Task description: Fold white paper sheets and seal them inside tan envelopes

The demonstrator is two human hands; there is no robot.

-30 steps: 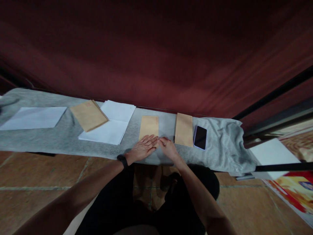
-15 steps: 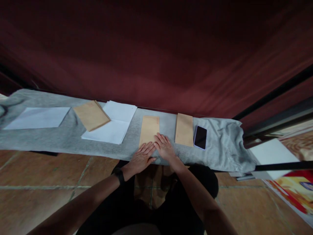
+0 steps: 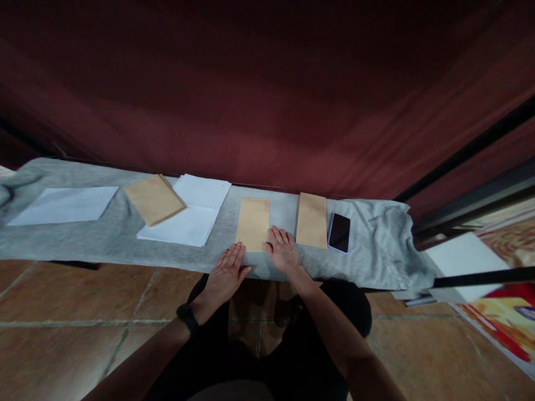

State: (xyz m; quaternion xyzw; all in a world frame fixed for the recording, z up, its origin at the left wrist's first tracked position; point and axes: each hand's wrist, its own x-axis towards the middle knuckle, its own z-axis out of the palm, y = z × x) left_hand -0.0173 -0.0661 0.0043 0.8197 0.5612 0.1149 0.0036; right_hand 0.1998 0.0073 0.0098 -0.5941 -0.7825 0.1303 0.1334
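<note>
A brown paper envelope point(image 3: 253, 223) with small red print at its upper right lies flat on the grey cloth point(image 3: 112, 242) in front of me. My left hand point(image 3: 225, 273) is open and flat, its fingertips at the envelope's lower left corner. On the other side, my right hand point(image 3: 283, 250) rests open with its fingers stretched out, thumb at the lower right edge. Further right lies another brown envelope point(image 3: 311, 220), with a phone point(image 3: 339, 233) beside it. Neither hand grips anything.
To the left, a stack of brown envelopes point(image 3: 154, 199) partly covers folded white sheets point(image 3: 200, 214). More white paper point(image 3: 64, 205) lies at the far left. A dark red curtain point(image 3: 251, 111) hangs behind the narrow cloth-covered surface. Black bars point(image 3: 480, 277) stand at the right.
My left hand has slid left and down, off the envelope's lower middle to its corner. My right hand has shifted slightly, uncovering the envelope's lower edge.
</note>
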